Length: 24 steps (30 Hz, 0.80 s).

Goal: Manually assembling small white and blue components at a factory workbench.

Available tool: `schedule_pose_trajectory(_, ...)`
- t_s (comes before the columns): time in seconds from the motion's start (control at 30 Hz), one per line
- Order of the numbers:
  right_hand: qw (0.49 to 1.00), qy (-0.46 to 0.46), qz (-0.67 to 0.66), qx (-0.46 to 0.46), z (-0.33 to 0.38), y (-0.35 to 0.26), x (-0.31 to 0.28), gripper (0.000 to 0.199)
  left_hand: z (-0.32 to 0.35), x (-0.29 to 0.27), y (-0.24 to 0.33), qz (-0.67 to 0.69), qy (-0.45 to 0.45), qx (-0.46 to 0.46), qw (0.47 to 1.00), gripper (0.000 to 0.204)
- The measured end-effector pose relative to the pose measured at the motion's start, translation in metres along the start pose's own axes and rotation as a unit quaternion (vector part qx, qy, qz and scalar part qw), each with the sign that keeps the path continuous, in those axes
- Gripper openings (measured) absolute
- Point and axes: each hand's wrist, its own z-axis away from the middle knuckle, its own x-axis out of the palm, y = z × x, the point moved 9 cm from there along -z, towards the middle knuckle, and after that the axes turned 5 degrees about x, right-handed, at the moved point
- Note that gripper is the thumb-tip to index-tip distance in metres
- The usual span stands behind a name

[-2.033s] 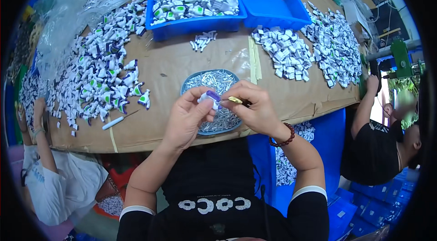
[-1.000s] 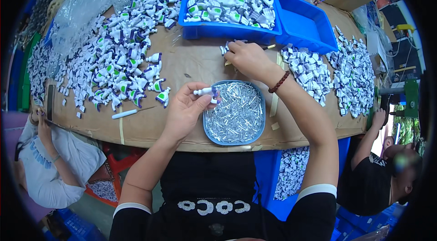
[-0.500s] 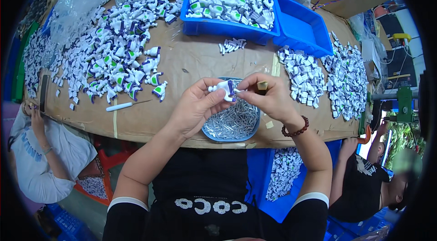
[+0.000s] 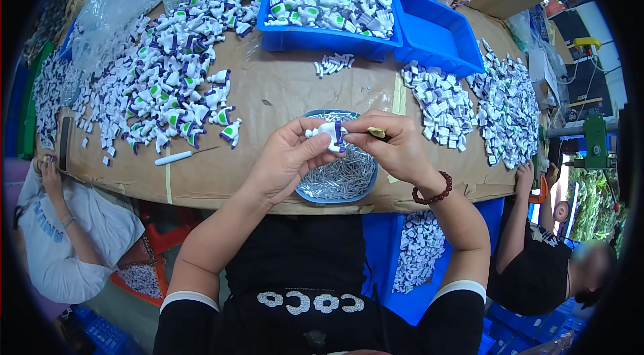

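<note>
My left hand (image 4: 290, 157) holds a small white and purple plastic toy body (image 4: 327, 134) between thumb and fingers. My right hand (image 4: 394, 144) is closed in a pinch against the toy body's purple side; what its fingertips hold, if anything, is too small to make out. A yellowish wrap (image 4: 377, 132) shows on a finger of that hand. Below both hands stands a blue-grey tub (image 4: 335, 199) of thin silvery metal pins (image 4: 340, 179), partly hidden by them.
Toy bodies with green patches are heaped at left (image 4: 171, 80) and fill a blue bin (image 4: 329, 41). Beside it sits another blue bin (image 4: 439, 30). Small white parts (image 4: 439, 103) lie right. A white-handled awl (image 4: 176, 157) lies left. Two people (image 4: 74, 227) (image 4: 537, 268) sit either side.
My right fingertips have closed in against the toy body's purple side. The toy body stays in my left hand. The view has shifted slightly, and the person at right has moved their arms.
</note>
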Motion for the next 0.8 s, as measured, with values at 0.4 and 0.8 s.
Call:
schedule_pose_trajectory(0.4, 0.961, 0.037, 0.175, -0.211, 0.027, -0.027, 0.009, 0.040, 0.003, -0.002, -0.020, 0.089, -0.004, -0.098, 0.991, 0.019)
schedule_pose_trajectory(0.8, 0.968, 0.057, 0.174, -0.174, 0.031, -0.016, 0.011, 0.037, 0.002, -0.008, -0.021, 0.039, 0.004, -0.085, 0.996, 0.020)
